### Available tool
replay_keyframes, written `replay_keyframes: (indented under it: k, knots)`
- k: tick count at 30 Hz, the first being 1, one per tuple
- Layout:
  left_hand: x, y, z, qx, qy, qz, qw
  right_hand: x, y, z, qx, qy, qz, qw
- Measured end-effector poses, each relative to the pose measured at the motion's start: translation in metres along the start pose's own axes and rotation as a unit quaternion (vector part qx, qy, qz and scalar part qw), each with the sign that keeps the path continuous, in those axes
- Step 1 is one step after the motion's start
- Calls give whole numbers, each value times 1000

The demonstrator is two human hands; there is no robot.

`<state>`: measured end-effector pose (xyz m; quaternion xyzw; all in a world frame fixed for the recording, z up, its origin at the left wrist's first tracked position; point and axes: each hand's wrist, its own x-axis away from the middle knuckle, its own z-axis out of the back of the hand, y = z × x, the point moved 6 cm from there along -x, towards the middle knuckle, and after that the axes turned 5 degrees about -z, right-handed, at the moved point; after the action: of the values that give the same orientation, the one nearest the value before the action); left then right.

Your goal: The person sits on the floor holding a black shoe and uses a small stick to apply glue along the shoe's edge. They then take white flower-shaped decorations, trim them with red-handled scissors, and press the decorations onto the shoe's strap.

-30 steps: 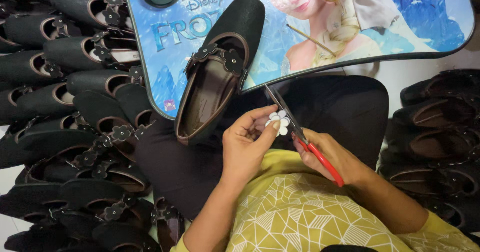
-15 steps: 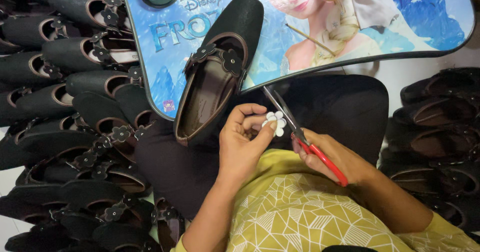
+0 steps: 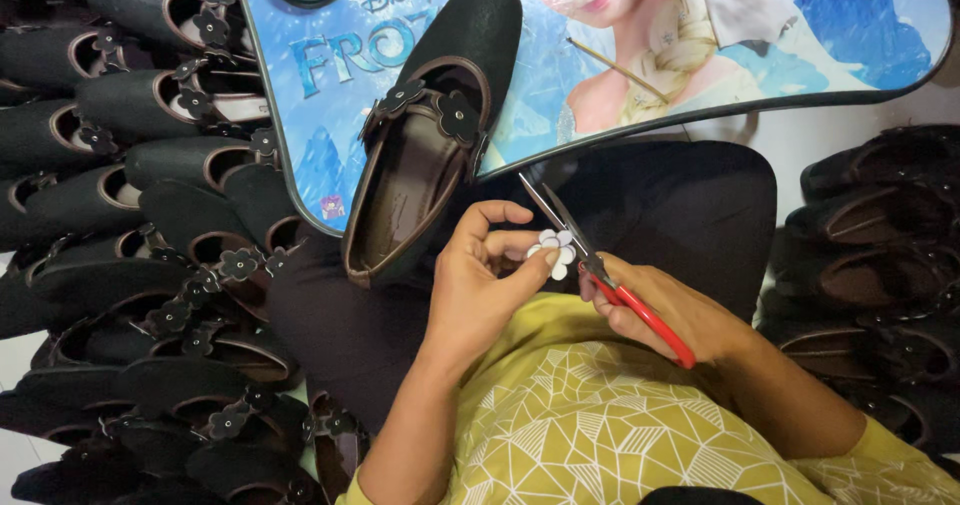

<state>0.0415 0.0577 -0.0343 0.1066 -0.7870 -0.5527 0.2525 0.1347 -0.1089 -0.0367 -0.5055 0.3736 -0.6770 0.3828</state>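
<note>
The left hand (image 3: 480, 285) pinches a small white flower-shaped piece (image 3: 556, 248) between thumb and fingertips, held just above the lap beside the dark shoe (image 3: 430, 145) that leans on the printed lap tray (image 3: 820, 55). The right hand (image 3: 665, 310) is closed around the red handles of the scissors (image 3: 590, 260), whose blades stand parted at the flower's edge. To trim cleanly, I judge it best to turn the piece rather than the blades, taking short snips (the petals are tiny) and keeping fingertips clear. Rows of dark finished shoes (image 3: 130, 165) lie on both sides.
</note>
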Motion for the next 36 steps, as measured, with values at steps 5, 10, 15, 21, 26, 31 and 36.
replay_keyframes:
  k: [5,10,15,21,26,31,36]
  knots:
    - [-2,-1,1,7,-16,-5,1000,1,1,-1,-6,-6,9,1000]
    - [-4,-8,3,39,-23,14,999,1,1,-2,-14,-19,25,999]
    - [-4,-9,4,37,-28,14,999,1,1,-1,-6,-11,32,999]
    - [-5,-8,4,30,-29,22,999,1,3,-1,-12,-19,30,999]
    - [-5,-8,4,44,-34,22,998,2,2,-1,-14,-25,40,999]
    - [-4,-8,3,43,-35,21,998,2,4,-2,1,-20,25,999]
    - [-5,-9,3,40,-37,23,998,3,4,-1,-11,-20,38,999]
